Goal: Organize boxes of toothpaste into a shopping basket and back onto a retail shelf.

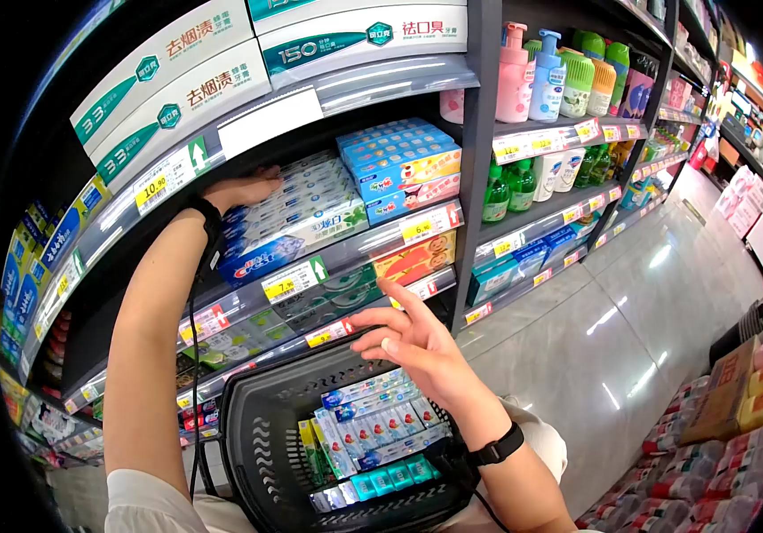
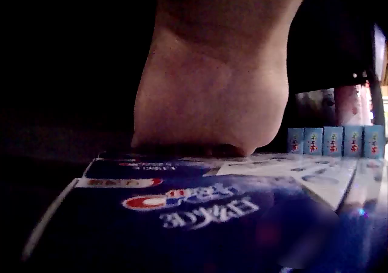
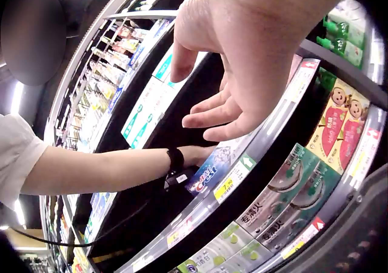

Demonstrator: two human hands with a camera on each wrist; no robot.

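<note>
My left hand [image 1: 246, 188] reaches into the shelf and lies over the back of a row of blue and white Crest toothpaste boxes [image 1: 306, 209]. In the left wrist view the same hand [image 2: 209, 103] bends down at the far end of the blue boxes [image 2: 182, 218], its fingers hidden. My right hand [image 1: 413, 342] hovers above the basket with its fingers spread and nothing in them. The right wrist view shows this hand [image 3: 233, 61] with relaxed fingers in front of the shelf. A black basket [image 1: 253, 391] below holds several toothpaste boxes [image 1: 373, 431].
Light blue boxes [image 1: 399, 160] stand right of the Crest row. Above hangs a shelf edge [image 1: 381, 84] carrying large white toothpaste boxes [image 1: 190, 53]. Pump bottles [image 1: 515, 75] fill the neighbouring shelves. Bundled goods [image 1: 701, 471] lie across the tiled aisle [image 1: 568, 338]. A cable [image 1: 193, 355] hangs from my left wrist.
</note>
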